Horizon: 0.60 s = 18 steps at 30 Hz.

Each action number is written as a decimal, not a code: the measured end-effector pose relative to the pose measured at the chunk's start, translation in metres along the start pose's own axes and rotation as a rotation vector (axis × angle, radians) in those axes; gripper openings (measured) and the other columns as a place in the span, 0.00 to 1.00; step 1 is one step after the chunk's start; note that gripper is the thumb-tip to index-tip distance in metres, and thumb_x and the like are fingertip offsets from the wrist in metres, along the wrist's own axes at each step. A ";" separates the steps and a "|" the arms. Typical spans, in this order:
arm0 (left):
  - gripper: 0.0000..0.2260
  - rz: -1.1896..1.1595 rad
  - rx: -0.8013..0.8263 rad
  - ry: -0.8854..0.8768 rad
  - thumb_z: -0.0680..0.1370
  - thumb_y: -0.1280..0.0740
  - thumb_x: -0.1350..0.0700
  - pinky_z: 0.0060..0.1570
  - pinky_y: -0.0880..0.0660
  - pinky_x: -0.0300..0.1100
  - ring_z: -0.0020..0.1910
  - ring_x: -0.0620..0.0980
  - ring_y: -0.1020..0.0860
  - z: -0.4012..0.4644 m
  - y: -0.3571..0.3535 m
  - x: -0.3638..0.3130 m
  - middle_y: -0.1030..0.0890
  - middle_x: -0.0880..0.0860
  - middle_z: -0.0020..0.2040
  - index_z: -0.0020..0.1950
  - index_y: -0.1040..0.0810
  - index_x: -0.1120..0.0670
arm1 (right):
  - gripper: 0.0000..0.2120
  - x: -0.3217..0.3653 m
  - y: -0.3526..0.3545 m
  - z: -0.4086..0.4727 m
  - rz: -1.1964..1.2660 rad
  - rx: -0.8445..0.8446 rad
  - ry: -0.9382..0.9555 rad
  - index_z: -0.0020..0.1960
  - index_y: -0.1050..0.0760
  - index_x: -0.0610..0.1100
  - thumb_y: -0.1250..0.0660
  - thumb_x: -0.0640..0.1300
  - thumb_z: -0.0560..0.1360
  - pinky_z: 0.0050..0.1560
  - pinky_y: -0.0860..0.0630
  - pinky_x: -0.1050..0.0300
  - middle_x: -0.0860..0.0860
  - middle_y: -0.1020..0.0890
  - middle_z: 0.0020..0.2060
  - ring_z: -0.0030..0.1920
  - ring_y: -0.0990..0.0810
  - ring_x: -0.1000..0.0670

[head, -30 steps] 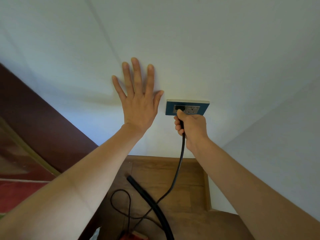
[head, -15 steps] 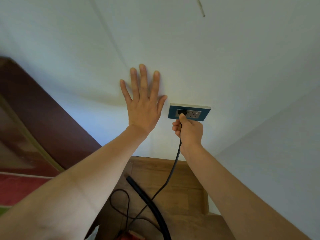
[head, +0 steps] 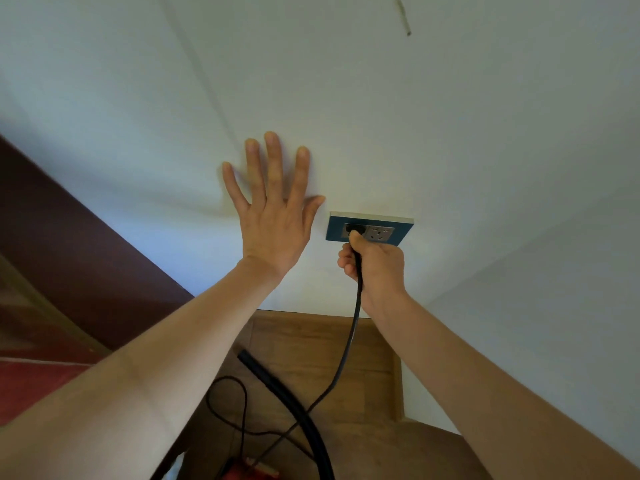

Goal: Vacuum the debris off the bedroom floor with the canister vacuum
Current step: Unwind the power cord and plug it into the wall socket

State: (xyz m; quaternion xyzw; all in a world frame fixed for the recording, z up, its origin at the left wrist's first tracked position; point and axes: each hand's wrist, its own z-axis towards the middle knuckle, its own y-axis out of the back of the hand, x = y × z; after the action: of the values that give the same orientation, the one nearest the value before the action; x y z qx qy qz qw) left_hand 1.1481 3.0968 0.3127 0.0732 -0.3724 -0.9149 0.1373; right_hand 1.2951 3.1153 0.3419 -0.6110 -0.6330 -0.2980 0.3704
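My right hand (head: 375,265) grips the black plug (head: 355,233) of the vacuum's power cord (head: 349,344) at the left socket of a blue wall outlet (head: 370,229). My left hand (head: 273,216) lies flat on the white wall just left of the outlet, fingers spread. The cord hangs down from my right fist to the wooden floor. A black vacuum hose (head: 294,410) lies on the floor below. A red piece of the canister vacuum (head: 249,472) shows at the bottom edge; most of it is out of view.
The wooden floor (head: 311,341) meets the white wall (head: 381,98) in a corner on the right. A dark red-brown panel (head: 69,237) slants at the left, with red fabric (head: 31,386) below it. Loops of black cord (head: 227,407) lie on the floor.
The view has tilted slightly; both hands keep their places, the left flat on the wall and the right holding the plug at the outlet.
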 end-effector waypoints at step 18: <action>0.36 0.028 0.023 0.014 0.80 0.46 0.39 0.70 0.56 0.64 0.73 0.58 0.70 -0.003 -0.003 0.002 0.74 0.55 0.73 0.75 0.67 0.50 | 0.10 -0.019 -0.016 0.007 0.042 -0.134 0.138 0.41 0.22 0.45 0.36 0.44 0.80 0.31 0.26 0.65 0.51 0.20 0.29 0.27 0.24 0.56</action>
State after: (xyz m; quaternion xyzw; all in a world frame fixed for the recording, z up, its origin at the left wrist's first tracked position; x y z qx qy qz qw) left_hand 1.1461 3.0965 0.3085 0.0762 -0.3829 -0.9080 0.1520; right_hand 1.2779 3.1094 0.3231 -0.6254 -0.5719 -0.3731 0.3776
